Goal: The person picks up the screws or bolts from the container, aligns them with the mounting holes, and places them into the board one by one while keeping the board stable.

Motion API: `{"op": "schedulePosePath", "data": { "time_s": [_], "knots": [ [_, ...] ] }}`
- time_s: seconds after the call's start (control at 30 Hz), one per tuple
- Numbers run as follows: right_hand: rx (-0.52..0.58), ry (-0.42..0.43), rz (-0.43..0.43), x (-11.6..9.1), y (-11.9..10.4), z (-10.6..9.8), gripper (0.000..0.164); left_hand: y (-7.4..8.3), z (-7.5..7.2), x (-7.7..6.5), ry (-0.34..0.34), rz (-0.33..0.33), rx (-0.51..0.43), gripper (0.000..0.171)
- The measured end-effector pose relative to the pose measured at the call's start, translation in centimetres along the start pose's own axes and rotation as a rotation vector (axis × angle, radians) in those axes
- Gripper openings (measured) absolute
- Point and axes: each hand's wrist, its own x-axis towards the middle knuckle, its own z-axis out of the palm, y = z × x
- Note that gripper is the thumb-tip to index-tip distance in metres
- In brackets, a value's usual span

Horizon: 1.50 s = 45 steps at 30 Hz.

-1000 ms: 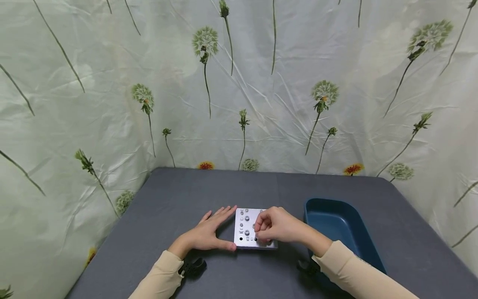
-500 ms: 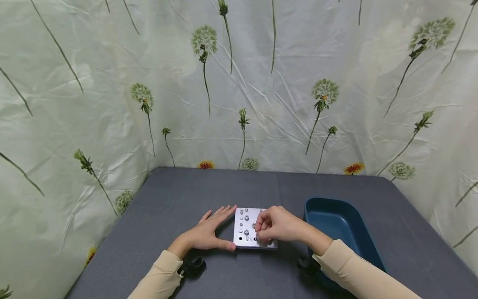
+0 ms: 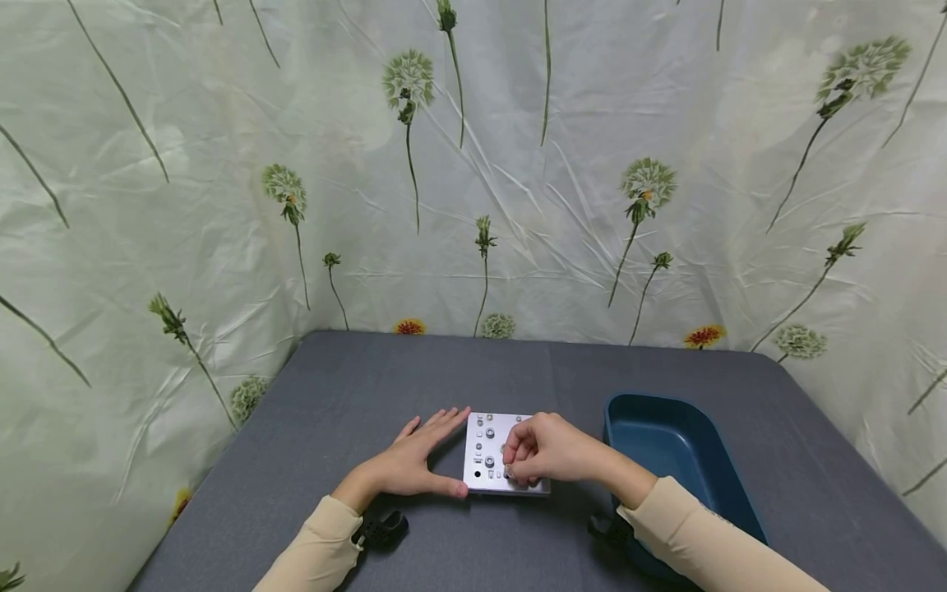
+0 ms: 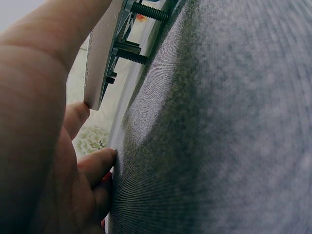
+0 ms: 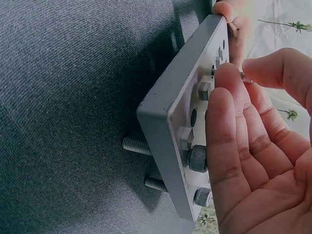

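Observation:
A silver metal plate (image 3: 482, 485) carries several bolts and small square-ended pieces, along with dark round holes. Threaded shanks (image 4: 130, 54) stick out beneath it, and the plate stands raised off the table. My left hand (image 3: 405, 464) lies spread at its left side, thumb and a fingertip touching the plate's edges. Over the right front part, my right hand (image 3: 551, 448) pinches a small metal pin (image 5: 247, 78) between thumb and fingers, close to the plate's face. The pin's far end is hidden by the fingers. A socket-head bolt (image 5: 198, 158) sits near the right fingers.
A dark blue tray (image 3: 658, 411) stands to the right, partly under the right forearm. Grey cloth covers the table (image 3: 414, 370). A flower-printed curtain (image 3: 518, 205) hangs behind it. Black wrist devices (image 3: 385, 530) sit under both wrists.
The right fingertips have shifted slightly at the plate, and a bit of metal now shows beneath them near the front hole. The left hand and plate look still.

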Motion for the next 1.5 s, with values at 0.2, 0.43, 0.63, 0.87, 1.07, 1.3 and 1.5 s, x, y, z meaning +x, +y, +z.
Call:
{"op": "schedulePosePath", "data": {
  "time_s": [0.2, 0.43, 0.63, 0.87, 1.07, 1.3, 1.5],
  "knots": [
    [0.011, -0.004, -0.006, 0.0, 0.1, 0.0, 0.003, 0.0, 0.0, 0.1, -0.003, -0.007, -0.003, 0.116],
    [0.009, -0.006, 0.000, 0.1, 0.2, 0.1, 0.005, 0.1, 0.1, 0.0, -0.004, -0.006, -0.009, 0.116],
    [-0.001, -0.007, 0.005, 0.0, 0.1, 0.0, 0.005, 0.0, 0.2, 0.1, 0.000, 0.003, -0.013, 0.117],
    [0.013, -0.010, 0.011, -0.2, 0.0, 0.0, 0.005, -0.1, 0.3, 0.2, 0.007, 0.012, -0.017, 0.120],
    [0.010, -0.010, 0.010, -0.3, 0.0, -0.2, 0.003, -0.1, 0.4, 0.2, 0.000, 0.012, -0.025, 0.120],
    [-0.010, 0.020, -0.003, -0.8, 0.0, -1.4, 0.005, 0.0, 0.0, 0.2, -0.001, 0.021, -0.015, 0.121],
    [-0.029, 0.072, -0.006, -2.2, 0.1, -2.9, 0.009, 0.5, -0.9, 0.0, -0.038, 0.003, 0.001, 0.119]
  ]
}}
